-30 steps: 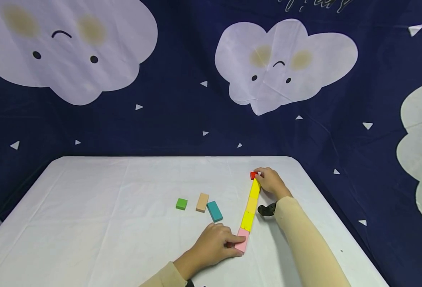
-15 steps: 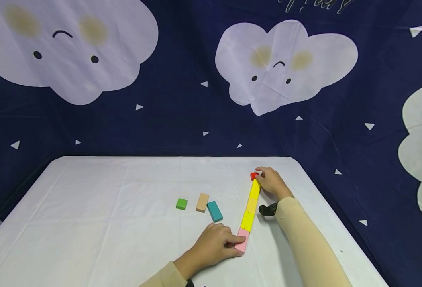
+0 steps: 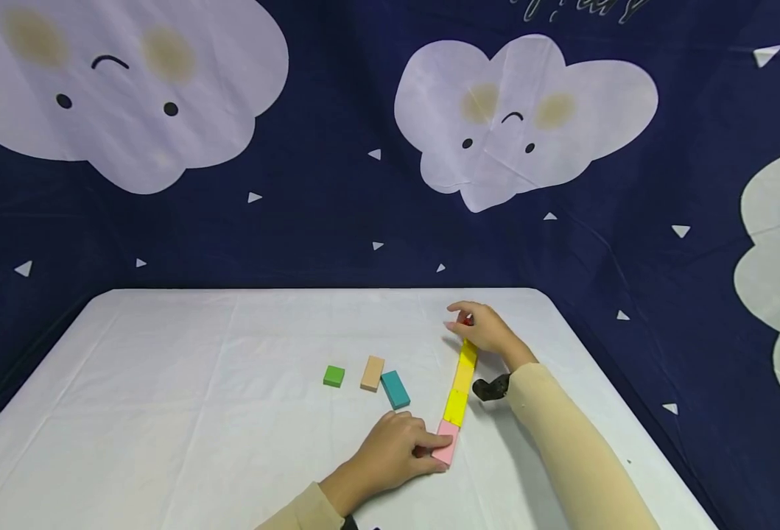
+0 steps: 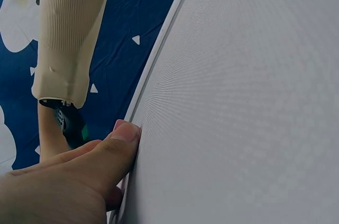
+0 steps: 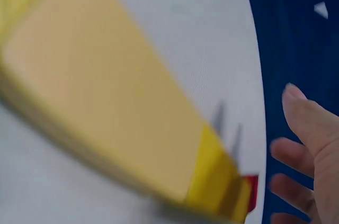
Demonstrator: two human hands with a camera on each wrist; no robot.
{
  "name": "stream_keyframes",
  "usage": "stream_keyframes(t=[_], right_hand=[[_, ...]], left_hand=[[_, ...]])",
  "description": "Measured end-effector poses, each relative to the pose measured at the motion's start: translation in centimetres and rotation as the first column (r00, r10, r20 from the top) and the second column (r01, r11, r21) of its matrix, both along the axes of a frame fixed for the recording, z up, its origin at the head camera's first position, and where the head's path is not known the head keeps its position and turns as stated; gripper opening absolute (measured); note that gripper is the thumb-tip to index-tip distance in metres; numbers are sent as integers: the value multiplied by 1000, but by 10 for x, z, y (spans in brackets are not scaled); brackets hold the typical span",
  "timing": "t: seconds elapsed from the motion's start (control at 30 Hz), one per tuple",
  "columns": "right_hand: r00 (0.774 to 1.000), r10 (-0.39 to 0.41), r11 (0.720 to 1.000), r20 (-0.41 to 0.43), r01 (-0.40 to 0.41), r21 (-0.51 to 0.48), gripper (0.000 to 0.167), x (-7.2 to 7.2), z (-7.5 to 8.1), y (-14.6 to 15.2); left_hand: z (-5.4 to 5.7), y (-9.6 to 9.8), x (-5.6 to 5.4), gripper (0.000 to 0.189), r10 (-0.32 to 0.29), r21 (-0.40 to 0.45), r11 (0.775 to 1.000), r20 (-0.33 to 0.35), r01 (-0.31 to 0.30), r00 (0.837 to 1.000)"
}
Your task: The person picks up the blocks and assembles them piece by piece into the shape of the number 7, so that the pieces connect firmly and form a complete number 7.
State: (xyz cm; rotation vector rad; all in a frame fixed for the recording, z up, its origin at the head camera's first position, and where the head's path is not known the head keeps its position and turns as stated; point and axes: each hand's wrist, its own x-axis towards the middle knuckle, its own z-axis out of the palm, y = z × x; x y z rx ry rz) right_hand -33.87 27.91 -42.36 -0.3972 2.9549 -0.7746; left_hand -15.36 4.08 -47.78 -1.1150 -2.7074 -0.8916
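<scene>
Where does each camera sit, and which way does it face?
On the head, facing forward and down: table, left hand, right hand, sleeves.
On the left wrist, facing past that hand across the table: also the right sleeve.
On the right wrist, facing along the block row: right thumb and fingers.
Head and right-wrist views share the red block.

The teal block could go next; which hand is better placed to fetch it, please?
Probably the right hand: it is open and holds nothing. The left hand lies nearer the teal block, but pinches the pink block.
</scene>
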Motion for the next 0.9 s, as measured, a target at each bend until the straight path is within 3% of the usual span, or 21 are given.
stream_keyframes(t=[0.13, 0.23, 0.5, 0.63, 0.9], right_hand=[[991, 113, 993, 74, -109, -54, 48, 9, 4, -16], [971, 213, 976, 109, -206, -75, 48, 17, 6, -29], [881, 439, 898, 177, -422, -125, 46, 33, 3, -58], [850, 469, 883, 238, -445, -150, 47, 40, 2, -69], [835, 462, 887, 298, -436, -154, 42, 48, -3, -79]], left_hand=[[0, 0, 0, 38, 0, 0, 1000, 3, 0, 1000], [0, -1, 0, 37, -1, 0, 1000, 2, 1, 1000], [0, -1, 0, 37, -5, 7, 1000, 5, 5, 1000], [0, -2, 1, 37, -9, 20, 1000, 6, 9, 1000], [1, -2, 2, 36, -12, 23, 1000, 22, 11, 1000]])
